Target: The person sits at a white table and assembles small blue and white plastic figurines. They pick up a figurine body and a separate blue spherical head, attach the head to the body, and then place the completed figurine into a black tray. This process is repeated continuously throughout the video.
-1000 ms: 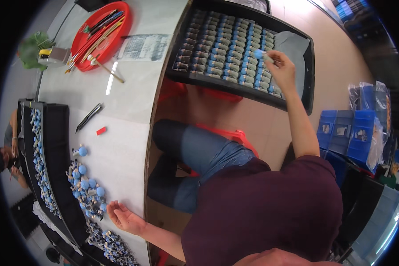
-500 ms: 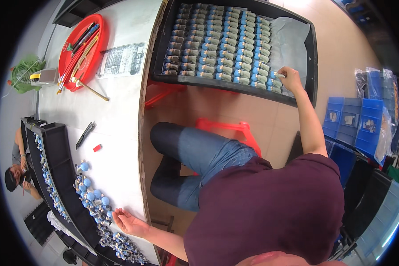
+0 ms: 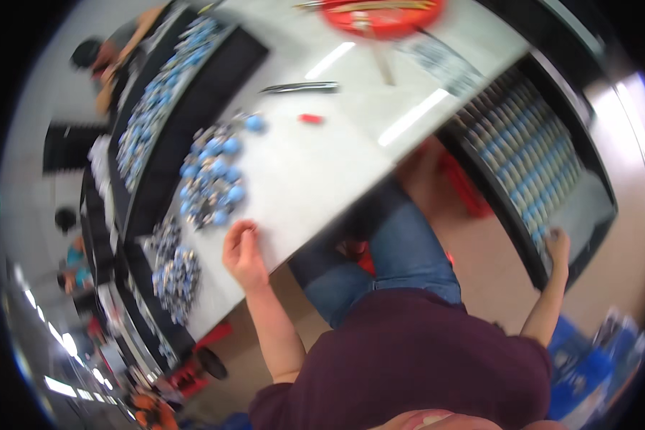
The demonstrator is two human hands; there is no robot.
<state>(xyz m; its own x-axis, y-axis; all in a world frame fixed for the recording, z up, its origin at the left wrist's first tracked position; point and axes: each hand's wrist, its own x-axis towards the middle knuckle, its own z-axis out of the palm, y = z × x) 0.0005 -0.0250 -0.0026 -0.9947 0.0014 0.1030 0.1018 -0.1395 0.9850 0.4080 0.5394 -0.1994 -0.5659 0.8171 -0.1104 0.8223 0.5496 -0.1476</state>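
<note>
My left hand (image 3: 245,252) is raised over the white table, beside the near edge of a pile of small figurines with round blue heads (image 3: 215,168). Its fingers are curled together; whether anything is between them is too blurred to make out. Off to the right, my right hand (image 3: 557,247) reaches into a black tray (image 3: 505,208). There its fingertips are drawn together at the end of the rows of blue and grey figurines (image 3: 527,154). What they pinch, if anything, is smeared by motion.
A utility knife (image 3: 299,87) and a small red piece (image 3: 310,118) lie on the table (image 3: 337,165). A red basin (image 3: 380,25) holds brushes at the far side. Beyond the pile stands a long black bin (image 3: 183,107) of figurines, with a person (image 3: 115,64) behind it.
The whole view has swung toward the left, so table and pile sit nearer the middle. My left hand has its fingers curled tighter; my right hand stays at the tray's rows.
</note>
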